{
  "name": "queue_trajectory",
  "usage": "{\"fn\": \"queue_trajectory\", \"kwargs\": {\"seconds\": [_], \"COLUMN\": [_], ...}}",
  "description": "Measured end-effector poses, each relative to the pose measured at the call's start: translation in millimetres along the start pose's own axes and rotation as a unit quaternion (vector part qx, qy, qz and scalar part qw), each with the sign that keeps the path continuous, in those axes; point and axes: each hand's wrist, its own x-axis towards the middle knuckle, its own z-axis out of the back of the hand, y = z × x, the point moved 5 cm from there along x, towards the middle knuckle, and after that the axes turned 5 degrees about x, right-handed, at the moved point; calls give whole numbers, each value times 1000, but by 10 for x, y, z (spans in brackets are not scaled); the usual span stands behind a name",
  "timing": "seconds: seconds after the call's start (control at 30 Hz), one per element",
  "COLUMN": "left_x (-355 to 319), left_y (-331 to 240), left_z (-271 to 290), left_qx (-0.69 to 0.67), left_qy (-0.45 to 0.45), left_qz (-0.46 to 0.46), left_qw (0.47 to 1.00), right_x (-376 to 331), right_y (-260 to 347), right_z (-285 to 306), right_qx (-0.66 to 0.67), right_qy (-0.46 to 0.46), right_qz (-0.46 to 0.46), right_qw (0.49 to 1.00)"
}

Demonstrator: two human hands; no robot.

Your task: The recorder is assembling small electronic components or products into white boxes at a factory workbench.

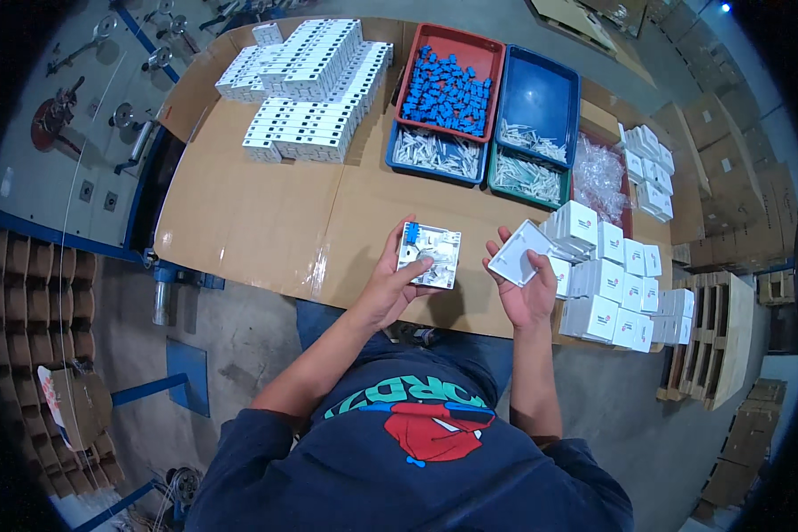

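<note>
My left hand [384, 291] grips an open square white plastic housing [445, 254], its thumb pressed on the inside. A small blue plastic piece [411, 233] sits in the upper left corner of that housing. Close to the stacked covers on the right, my right hand [529, 303] holds a flat square white cover [512, 254], tilted, between thumb and fingers. The housing and the cover are apart, both held above the near edge of the cardboard-covered table [248, 208]. Finer parts inside the housing are too small to make out.
Stacked white units [306, 115] stand far left. A red tray [457, 44] of blue pieces rests partly over a blue tray [390, 160] of white parts. Beside them are another blue tray [541, 84], a green tray [528, 197], clear plastic bags [598, 177] and stacked white covers [607, 279].
</note>
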Motion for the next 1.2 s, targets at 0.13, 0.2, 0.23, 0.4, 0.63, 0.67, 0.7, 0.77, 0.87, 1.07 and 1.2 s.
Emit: {"fn": "queue_trajectory", "kwargs": {"seconds": [0.13,0.2,0.23,0.4,0.63,0.67,0.7,0.77,0.87,1.07,1.2], "left_x": [12,-7,-17,11,5,9,13,20,11,61,63], "left_y": [38,46,56,29,62,74,72,85,91,116,187], "left_z": [68,81,96,77,36,48,40,40,23,-13,21], "left_qx": [38,35,32,-101,-256,-260,-260,-264,-228,-169,-125], "left_qy": [-21,-38,-54,13,93,90,113,133,86,-22,-46], "left_qz": [11,16,19,36,72,72,72,71,52,53,60], "left_qw": [999,999,998,994,959,959,956,953,969,984,989], "right_x": [-6,9,14,-8,17,12,29,76,128,186,202], "right_y": [-18,-49,-72,-81,24,51,31,7,-73,-465,-544], "right_z": [-19,-61,-114,-427,-526,-558,-588,-701,-818,-926,-934], "right_qx": [44,69,94,119,-101,-174,-175,-392,-638,-707,-706], "right_qy": [43,69,96,102,118,135,134,141,164,192,214], "right_qz": [-41,-60,-79,-109,-19,26,21,88,173,128,136], "right_qw": [997,993,988,982,988,975,975,905,732,669,661]}}
